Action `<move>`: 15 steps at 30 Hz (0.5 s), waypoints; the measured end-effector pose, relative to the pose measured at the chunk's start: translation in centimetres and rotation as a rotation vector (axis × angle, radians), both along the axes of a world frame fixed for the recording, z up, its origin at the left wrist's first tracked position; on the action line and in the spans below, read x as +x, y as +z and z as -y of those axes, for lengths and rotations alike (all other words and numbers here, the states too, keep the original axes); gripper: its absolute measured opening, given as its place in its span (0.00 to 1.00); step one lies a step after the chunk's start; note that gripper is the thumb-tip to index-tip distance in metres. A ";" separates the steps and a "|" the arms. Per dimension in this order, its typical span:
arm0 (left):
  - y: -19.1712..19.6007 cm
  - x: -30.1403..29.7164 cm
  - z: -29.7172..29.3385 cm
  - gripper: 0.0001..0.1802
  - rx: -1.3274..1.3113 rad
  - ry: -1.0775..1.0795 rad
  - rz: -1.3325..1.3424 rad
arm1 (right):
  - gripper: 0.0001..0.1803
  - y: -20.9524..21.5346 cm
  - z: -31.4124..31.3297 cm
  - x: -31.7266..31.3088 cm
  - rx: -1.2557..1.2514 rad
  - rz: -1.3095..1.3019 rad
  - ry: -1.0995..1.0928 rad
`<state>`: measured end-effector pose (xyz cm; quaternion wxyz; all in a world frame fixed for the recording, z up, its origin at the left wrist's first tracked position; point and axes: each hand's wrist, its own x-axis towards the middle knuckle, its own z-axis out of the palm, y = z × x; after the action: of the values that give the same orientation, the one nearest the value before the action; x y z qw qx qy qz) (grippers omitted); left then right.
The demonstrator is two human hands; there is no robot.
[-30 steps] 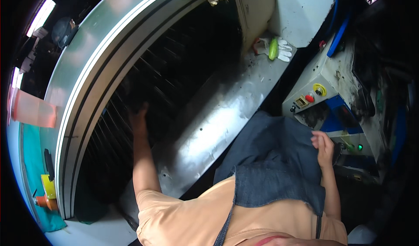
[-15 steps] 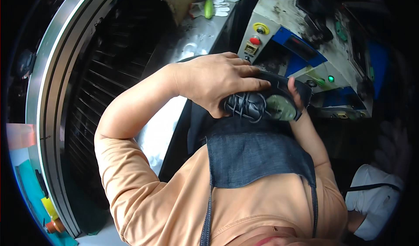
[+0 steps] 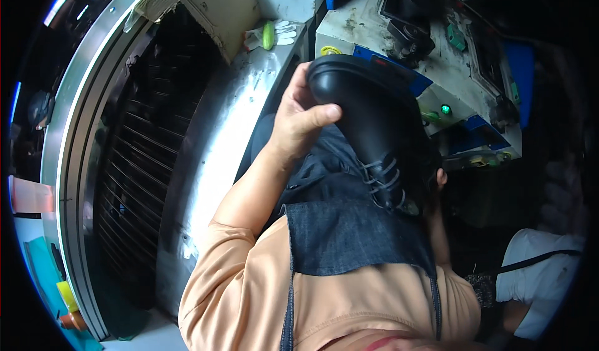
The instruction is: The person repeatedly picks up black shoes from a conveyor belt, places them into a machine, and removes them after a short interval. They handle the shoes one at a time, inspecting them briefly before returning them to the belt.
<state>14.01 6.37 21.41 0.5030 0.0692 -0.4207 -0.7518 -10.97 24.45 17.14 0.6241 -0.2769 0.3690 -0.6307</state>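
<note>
Boot: a black lace-up boot (image 3: 374, 126) held up in the air over the person's lap, shaft toward the machines, laces toward the body, resting on no surface.
Left hand: the left hand (image 3: 298, 121) is wrapped over the rim of the shaft, thumb pressed against its outer side, fingers curled over the top edge.
Right hand: only a sliver of the right hand (image 3: 440, 177) shows behind the toe end; I cannot tell whether it grips or merely props the boot.
Apron: a dark denim apron (image 3: 355, 239) lies directly under the boot.
Bench: a shiny metal bench (image 3: 218, 133) runs along the left, beside a dark ribbed drum opening (image 3: 143, 158).
Control panel: a white and blue control panel (image 3: 437, 83) with a lit green lamp (image 3: 445, 109) sits just behind the boot.
Risk 1: the smooth shaft could slip from a 1-handed hold, since the heavier sole end hangs low.
Risk 2: swinging the boot outward could knock the panel's buttons, which stand near.
</note>
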 end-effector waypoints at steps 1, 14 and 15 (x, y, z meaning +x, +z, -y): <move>0.6 -0.6 -0.5 0.37 -0.030 -0.015 0.009 | 0.35 0.1 -0.3 -0.4 0.000 -0.007 0.001; 4.4 -6.0 -4.1 0.40 -0.482 0.150 0.344 | 0.33 -1.0 0.4 -1.8 0.173 0.327 0.330; 4.7 -6.3 -4.1 0.40 -0.499 0.171 0.377 | 0.33 -1.1 0.5 -2.0 0.189 0.353 0.355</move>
<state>7.68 10.44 26.06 0.4791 0.1166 -0.6703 -0.5545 -12.94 23.97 16.07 0.8026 -0.1632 0.2574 -0.5127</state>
